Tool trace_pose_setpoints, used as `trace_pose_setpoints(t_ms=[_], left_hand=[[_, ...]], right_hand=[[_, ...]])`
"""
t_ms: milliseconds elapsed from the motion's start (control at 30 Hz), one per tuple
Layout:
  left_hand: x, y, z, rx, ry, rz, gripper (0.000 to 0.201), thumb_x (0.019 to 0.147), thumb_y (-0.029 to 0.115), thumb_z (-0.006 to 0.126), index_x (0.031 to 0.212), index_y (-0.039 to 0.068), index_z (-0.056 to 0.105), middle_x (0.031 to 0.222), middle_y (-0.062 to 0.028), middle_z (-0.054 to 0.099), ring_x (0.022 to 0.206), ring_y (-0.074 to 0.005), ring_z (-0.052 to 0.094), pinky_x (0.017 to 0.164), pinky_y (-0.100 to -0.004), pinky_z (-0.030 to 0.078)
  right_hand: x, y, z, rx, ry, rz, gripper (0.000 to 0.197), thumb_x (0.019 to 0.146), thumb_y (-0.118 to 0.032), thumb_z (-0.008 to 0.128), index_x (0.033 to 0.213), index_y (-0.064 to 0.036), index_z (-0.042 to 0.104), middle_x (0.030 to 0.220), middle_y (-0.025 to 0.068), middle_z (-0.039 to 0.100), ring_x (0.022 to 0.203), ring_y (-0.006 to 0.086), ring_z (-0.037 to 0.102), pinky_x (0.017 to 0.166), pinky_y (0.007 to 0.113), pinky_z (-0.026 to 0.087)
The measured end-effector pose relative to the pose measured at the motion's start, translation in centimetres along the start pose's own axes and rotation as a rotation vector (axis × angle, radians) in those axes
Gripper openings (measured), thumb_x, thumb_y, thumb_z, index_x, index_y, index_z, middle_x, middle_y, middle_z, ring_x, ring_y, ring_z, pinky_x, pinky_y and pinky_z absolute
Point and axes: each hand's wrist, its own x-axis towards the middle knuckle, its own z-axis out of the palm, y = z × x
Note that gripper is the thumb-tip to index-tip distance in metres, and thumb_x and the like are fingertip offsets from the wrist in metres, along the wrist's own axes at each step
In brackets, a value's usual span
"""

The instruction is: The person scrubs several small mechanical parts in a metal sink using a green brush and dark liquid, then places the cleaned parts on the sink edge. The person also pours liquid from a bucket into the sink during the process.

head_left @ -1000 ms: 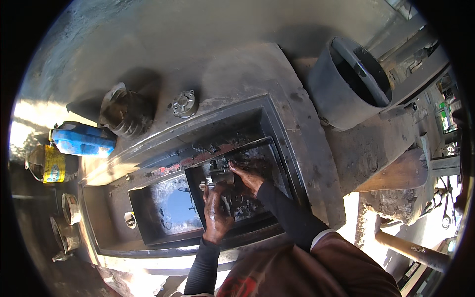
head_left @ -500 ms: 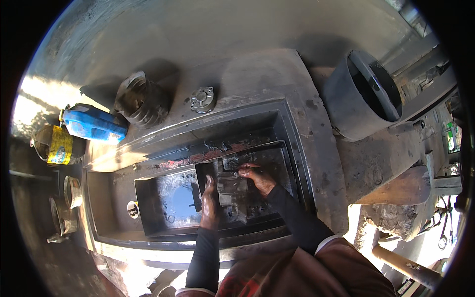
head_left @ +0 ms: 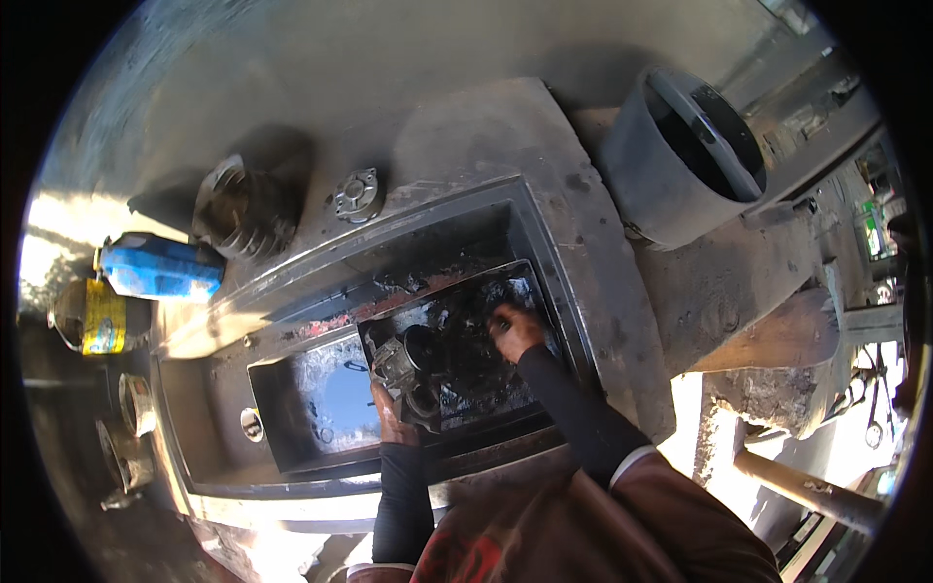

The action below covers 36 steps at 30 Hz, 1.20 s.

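Observation:
A grey, oily metal housing (head_left: 397, 364) with round openings stands tilted at the left end of a dark tray (head_left: 465, 284). My left hand (head_left: 392, 420) grips its near left side, thumb up along the edge. Over the wet, black right part of the tray is my right hand (head_left: 518, 335), apart from the housing. Its fingers are curled, and a small dark spot shows among them; whatever they hold is too dark to make out. Left of the dark tray lies a second tray (head_left: 330, 391) with shiny, light-reflecting liquid.
Both trays sit in a recessed metal basin (head_left: 209, 389). On its far ledge stand a round metal part (head_left: 359, 195), a cut-open container (head_left: 243, 209) and a blue jug (head_left: 160, 267). A yellow-labelled bottle (head_left: 102, 319) is at far left, a big grey bucket (head_left: 661, 185) at right.
The housing has been tipped over to the left, its openings now showing. My right hand has let go of it and moved right, over the tray. The whole view has shifted slightly.

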Motion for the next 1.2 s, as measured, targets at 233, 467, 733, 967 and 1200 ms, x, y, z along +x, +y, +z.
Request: trace_pose_setpoints(t_ms=[233,467,733,967,1200], left_hand=[[0.9,-1.0,-0.6,-0.1,-0.062,-0.207,0.051,0.103,0.042,0.037,0.135,0.005,0.052,0.125,-0.0125,0.063,0.105,-0.0298,0.065,0.087,-0.0423,0.058],[-1.1,3.5,5.5,0.139,0.028,-0.294,0.05,0.099,0.048,0.041,0.112,0.006,0.066,0.102,-0.01,0.07,0.086,-0.0227,0.068,0.08,-0.0381,0.057],[-1.6,3.7,7.3,0.218,-0.131,-0.057,0.056,0.1,0.047,0.038,0.131,0.004,0.054,0.118,-0.0113,0.065,0.103,-0.0236,0.065,0.089,-0.0375,0.054],[0.4,3.3,2.7,0.192,-0.206,-0.054,0.067,0.102,0.056,0.037,0.144,0.005,0.041,0.132,-0.0124,0.057,0.114,-0.0254,0.059,0.097,-0.04,0.05],[0.4,4.8,3.8,0.195,-0.196,-0.296,0.061,0.1,0.058,0.037,0.13,0.008,0.057,0.118,-0.0097,0.067,0.1,-0.0255,0.067,0.087,-0.0403,0.056]], right_hand=[[-2.8,-7.7,-3.9,0.88,-0.283,0.095,0.013,0.084,-0.008,0.075,0.087,-0.0007,0.065,0.075,0.006,0.068,0.066,0.0137,0.067,0.06,0.032,0.055],[-3.5,-7.1,-1.0,0.444,-0.222,-0.17,0.017,0.09,-0.017,0.073,0.082,-0.005,0.065,0.073,0.0043,0.068,0.069,0.0113,0.067,0.065,0.029,0.053],[-4.7,-7.2,-0.2,0.458,-0.049,-0.373,0.02,0.089,-0.016,0.072,0.079,-0.0018,0.062,0.082,0.0042,0.064,0.077,0.0108,0.059,0.075,0.028,0.048],[-4.5,-7.2,-2.2,0.923,-0.437,0.194,0.023,0.089,-0.017,0.071,0.089,0.0019,0.059,0.076,0.0077,0.064,0.071,0.017,0.07,0.069,0.029,0.057],[-5.1,-7.6,-0.5,0.154,-0.117,-0.327,0.021,0.09,-0.015,0.07,0.103,-0.0004,0.064,0.09,0.0103,0.07,0.083,0.02,0.071,0.077,0.035,0.058]])
